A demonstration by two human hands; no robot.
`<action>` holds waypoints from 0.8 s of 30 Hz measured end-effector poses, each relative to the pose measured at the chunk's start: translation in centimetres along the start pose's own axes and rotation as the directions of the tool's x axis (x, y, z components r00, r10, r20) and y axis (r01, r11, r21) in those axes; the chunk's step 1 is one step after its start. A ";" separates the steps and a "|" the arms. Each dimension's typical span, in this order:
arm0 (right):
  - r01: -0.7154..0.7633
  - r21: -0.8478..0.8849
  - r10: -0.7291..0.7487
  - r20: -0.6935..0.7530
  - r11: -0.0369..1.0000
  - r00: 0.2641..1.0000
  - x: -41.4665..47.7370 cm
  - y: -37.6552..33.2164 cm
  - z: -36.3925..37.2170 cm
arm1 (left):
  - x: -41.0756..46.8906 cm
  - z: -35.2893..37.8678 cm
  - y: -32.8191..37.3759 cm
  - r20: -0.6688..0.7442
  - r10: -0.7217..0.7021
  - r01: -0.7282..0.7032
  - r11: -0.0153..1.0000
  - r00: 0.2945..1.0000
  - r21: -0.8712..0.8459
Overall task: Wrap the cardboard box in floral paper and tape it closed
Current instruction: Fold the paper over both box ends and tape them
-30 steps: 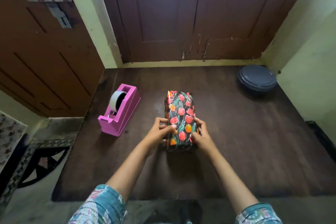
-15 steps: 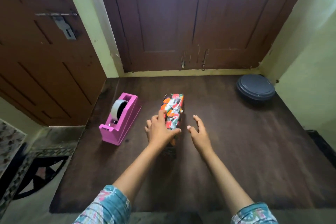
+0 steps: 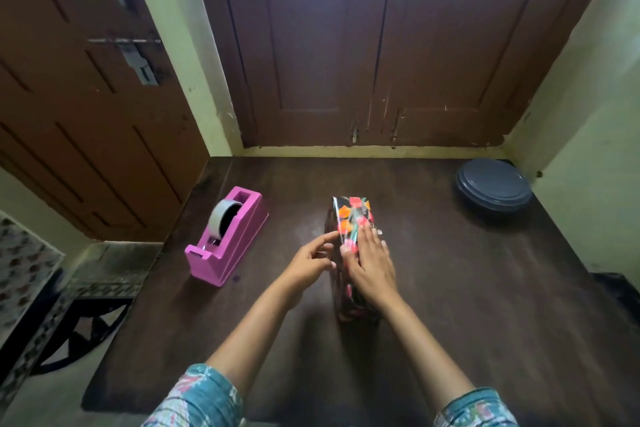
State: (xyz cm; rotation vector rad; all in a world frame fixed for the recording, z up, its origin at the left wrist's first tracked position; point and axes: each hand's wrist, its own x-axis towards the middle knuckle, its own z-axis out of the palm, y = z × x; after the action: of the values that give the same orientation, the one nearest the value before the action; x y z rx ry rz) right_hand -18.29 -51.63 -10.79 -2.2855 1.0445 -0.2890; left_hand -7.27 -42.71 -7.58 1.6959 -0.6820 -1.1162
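Right hand (image 3: 372,263) spread flat, fingers straight, pressing on the floral-wrapped box (image 3: 351,215), standing on its narrow edge dead centre of the table (image 3: 467,305). Left hand (image 3: 308,262) loosely open at the box's 9 o'clock flank, forefinger right at the paper, holding nothing. Looks like smoothing a seam. Press evenly, run along the fold, brace that tall narrow box against tipping. Tape dispenser (image 3: 227,236) sitting at 10 o'clock, near.

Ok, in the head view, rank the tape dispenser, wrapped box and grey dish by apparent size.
1. wrapped box and tape dispenser, about alike; the right hand hides part of the box.
2. grey dish, smallest, though farthest from the camera.
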 end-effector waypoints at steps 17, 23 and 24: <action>-0.349 0.710 0.216 0.274 0.612 0.937 -0.2 6.0 -2.3 | 0.9 4.2 0.3 -0.058 -0.132 0.124 0.984 0.990 -0.125; -0.340 0.763 0.133 0.322 0.550 0.937 -0.4 4.6 -1.0 | 0.6 2.2 0.3 -0.129 -0.110 0.115 0.993 0.986 0.035; -0.346 0.758 0.127 0.334 0.552 0.934 -0.5 4.6 -0.9 | 0.5 2.1 0.1 -0.127 -0.116 0.122 0.992 0.985 0.042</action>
State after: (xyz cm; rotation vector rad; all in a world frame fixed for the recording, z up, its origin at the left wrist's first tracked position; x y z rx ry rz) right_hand -21.79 -53.96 -12.86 -1.2730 0.8297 -0.2846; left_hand -8.99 -44.03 -7.95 1.8521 -0.5398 -1.0723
